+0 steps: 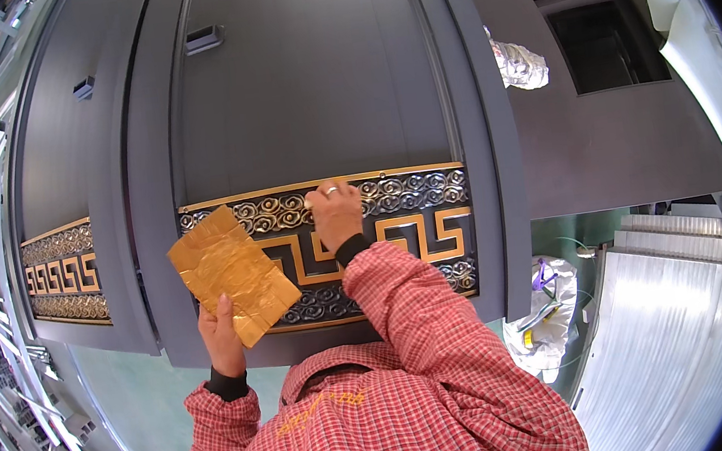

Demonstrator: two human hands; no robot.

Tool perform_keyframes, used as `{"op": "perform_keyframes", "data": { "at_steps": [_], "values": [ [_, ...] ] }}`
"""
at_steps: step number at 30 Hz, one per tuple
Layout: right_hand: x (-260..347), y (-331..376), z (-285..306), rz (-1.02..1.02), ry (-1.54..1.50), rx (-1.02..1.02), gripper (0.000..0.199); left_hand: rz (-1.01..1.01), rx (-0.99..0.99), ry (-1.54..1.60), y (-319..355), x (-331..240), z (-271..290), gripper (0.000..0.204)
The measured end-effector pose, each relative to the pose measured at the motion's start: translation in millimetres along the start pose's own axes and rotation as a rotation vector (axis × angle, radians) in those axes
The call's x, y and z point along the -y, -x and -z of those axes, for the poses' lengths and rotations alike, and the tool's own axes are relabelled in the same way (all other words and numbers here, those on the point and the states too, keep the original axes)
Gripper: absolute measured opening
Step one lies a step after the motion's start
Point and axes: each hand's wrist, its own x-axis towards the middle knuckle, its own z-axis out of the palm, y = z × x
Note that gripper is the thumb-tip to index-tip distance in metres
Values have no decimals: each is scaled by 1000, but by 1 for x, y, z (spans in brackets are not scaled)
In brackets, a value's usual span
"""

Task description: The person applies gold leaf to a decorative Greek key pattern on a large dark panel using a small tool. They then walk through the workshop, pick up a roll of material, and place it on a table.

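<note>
My left hand pinches the lower edge of a creased gold foil sheet, holding it tilted in front of a dark grey panel. Across the panel runs a decorative relief band with silvery-black swirls and gold key-pattern lines; the foil covers part of its left side. My right hand rests against the band's upper middle, close to the gold top trim. Its fingers are curled, a ring shows on one, and whatever they hold, if anything, is hidden.
Another panel with a similar band stands at left, beside metal racks. To the right are a silver foil-wrapped bundle, a rectangular opening, a whitish bag with purple and yellow items, and ribbed translucent sheets.
</note>
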Motion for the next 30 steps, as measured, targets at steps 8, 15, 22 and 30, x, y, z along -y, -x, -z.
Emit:
{"op": "perform_keyframes", "data": {
  "at_steps": [8,15,22,30],
  "values": [
    [-102,19,79,-361,193,-22,15,3,10,2,-4,14,-1,29],
    [-88,28,68,-199,122,-12,13,30,46,11,-6,4,-11,27],
    [-137,32,75,-325,194,-122,16,50,69,31,-5,7,-17,27],
    [-136,26,80,-291,87,-17,16,13,55,-9,-6,0,-19,26]
  ]
}}
